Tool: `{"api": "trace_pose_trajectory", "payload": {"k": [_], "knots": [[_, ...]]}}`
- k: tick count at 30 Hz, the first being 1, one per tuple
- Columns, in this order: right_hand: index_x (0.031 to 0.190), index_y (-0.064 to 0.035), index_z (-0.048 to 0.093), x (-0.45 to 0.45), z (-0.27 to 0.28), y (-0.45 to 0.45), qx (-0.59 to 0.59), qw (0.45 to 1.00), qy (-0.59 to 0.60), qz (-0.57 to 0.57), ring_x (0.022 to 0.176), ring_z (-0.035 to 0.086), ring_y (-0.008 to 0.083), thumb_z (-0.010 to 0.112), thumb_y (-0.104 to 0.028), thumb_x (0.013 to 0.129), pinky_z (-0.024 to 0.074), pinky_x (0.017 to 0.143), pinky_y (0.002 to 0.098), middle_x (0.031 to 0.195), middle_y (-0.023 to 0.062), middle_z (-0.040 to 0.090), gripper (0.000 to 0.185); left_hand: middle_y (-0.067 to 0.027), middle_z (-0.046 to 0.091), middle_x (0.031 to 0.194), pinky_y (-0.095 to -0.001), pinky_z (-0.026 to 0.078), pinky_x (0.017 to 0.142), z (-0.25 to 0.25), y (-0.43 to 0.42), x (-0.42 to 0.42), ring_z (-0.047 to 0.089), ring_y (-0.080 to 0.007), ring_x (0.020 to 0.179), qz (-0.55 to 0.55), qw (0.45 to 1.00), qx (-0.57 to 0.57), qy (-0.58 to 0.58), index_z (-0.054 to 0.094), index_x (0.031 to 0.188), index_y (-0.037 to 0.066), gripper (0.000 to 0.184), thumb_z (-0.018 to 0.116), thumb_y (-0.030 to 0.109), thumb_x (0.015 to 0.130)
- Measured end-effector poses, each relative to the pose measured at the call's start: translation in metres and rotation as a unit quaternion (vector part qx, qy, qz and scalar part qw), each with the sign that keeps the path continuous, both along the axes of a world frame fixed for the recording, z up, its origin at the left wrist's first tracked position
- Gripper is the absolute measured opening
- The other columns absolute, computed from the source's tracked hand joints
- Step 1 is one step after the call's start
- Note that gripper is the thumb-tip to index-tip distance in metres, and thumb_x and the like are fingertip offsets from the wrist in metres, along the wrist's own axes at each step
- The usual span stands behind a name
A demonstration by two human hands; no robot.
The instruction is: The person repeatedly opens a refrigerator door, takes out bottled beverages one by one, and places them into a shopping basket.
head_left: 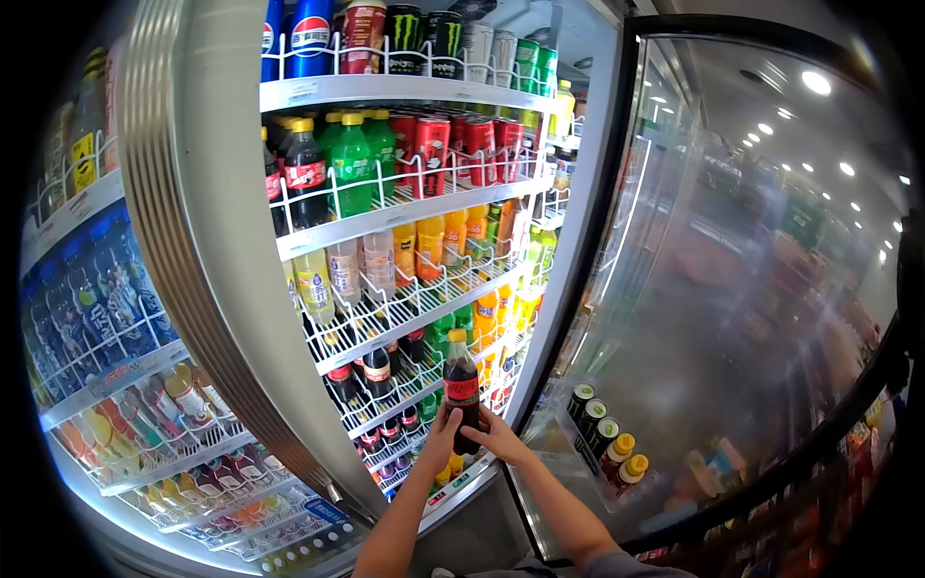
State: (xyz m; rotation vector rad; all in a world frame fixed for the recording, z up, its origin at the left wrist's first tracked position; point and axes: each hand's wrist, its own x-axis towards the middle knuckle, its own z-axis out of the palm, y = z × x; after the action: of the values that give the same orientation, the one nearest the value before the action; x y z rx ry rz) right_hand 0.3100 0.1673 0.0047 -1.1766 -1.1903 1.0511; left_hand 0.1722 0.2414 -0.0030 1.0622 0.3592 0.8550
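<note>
A dark cola bottle [461, 376] with a yellow cap and a red label stands upright between my hands, in front of the open fridge's lower shelves. My left hand [440, 438] is wrapped round its lower part from the left. From the right, my right hand [499, 438] has its fingers on the bottle's lower side. Behind the bottle, a wire shelf [371, 344] holds dark bottles and green bottles. Higher up are orange bottles [430, 246], green bottles [352, 164] and red cans [433, 154].
The glass door [732, 289] stands open on the right. Beyond its glass, a tray [585, 453] holds black cans and yellow-capped bottles. A ribbed metal frame [207, 289] separates a second lit cooler [77, 414] at the left. Blue cans [311, 39] stand on the top shelf.
</note>
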Motion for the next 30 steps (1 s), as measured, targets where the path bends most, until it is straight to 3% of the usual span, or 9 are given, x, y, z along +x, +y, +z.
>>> {"api": "trace_pose_trajectory", "payload": {"k": [3,11,19,23,25,30], "knots": [[0.142,-0.0046,0.040,0.002,-0.005,-0.029,0.000,0.999,0.015,-0.032,0.118,0.053,0.0145,0.070,-0.023,0.091,0.0432,0.100,0.0318,0.130,0.0057,0.054,0.062,-0.0065,0.053,0.133,-0.0304,0.043,0.098,-0.010,-0.016,0.005,0.052,-0.0163,0.117,-0.043,0.999,-0.011,0.006,0.038,0.145,0.007,0.054,0.056,0.031,0.100],[0.140,-0.0031,0.043,0.011,0.002,-0.092,0.032,0.997,0.057,-0.027,0.117,0.054,0.0159,0.070,-0.023,0.091,0.0436,0.101,0.0328,0.128,0.0066,0.056,0.059,-0.0096,0.051,0.136,-0.0323,0.041,0.102,0.004,-0.073,0.005,0.050,-0.0184,0.121,-0.093,0.995,0.026,0.019,0.033,0.147,0.006,0.060,0.061,0.022,0.097],[0.140,-0.0036,0.044,0.017,0.019,-0.148,0.009,0.997,0.045,0.067,0.114,0.056,0.0142,0.071,-0.021,0.090,0.0445,0.099,0.0313,0.127,0.0056,0.058,0.060,-0.0079,0.054,0.133,-0.0319,0.042,0.100,0.016,-0.147,-0.012,0.052,-0.0167,0.119,-0.026,0.997,0.052,0.045,0.031,0.149,0.007,0.063,0.063,0.015,0.095],[0.139,-0.0049,0.044,-0.001,-0.002,-0.155,0.010,0.992,0.090,0.091,0.113,0.056,0.0133,0.070,-0.021,0.091,0.0444,0.097,0.0300,0.126,0.0051,0.058,0.057,-0.0064,0.053,0.134,-0.0310,0.041,0.101,0.018,-0.179,-0.029,0.052,-0.0160,0.119,0.013,0.999,-0.015,0.036,0.031,0.149,0.007,0.064,0.063,0.015,0.095],[0.140,-0.0036,0.043,-0.030,0.011,-0.158,0.015,0.986,0.128,0.103,0.114,0.055,0.0126,0.071,-0.021,0.090,0.0429,0.098,0.0295,0.126,0.0058,0.058,0.059,-0.0058,0.054,0.133,-0.0302,0.042,0.100,0.022,-0.185,-0.053,0.053,-0.0155,0.117,0.082,0.993,0.049,0.072,0.034,0.148,0.006,0.061,0.063,0.016,0.095],[0.141,-0.0027,0.039,-0.083,0.017,-0.170,-0.004,0.967,0.111,0.231,0.118,0.053,0.0143,0.069,-0.022,0.091,0.0420,0.101,0.0307,0.129,0.0069,0.056,0.061,-0.0072,0.058,0.125,-0.0293,0.046,0.093,0.037,-0.231,-0.126,0.056,-0.0131,0.108,0.152,0.981,0.061,0.107,0.038,0.144,0.004,0.058,0.064,0.022,0.095]]}}
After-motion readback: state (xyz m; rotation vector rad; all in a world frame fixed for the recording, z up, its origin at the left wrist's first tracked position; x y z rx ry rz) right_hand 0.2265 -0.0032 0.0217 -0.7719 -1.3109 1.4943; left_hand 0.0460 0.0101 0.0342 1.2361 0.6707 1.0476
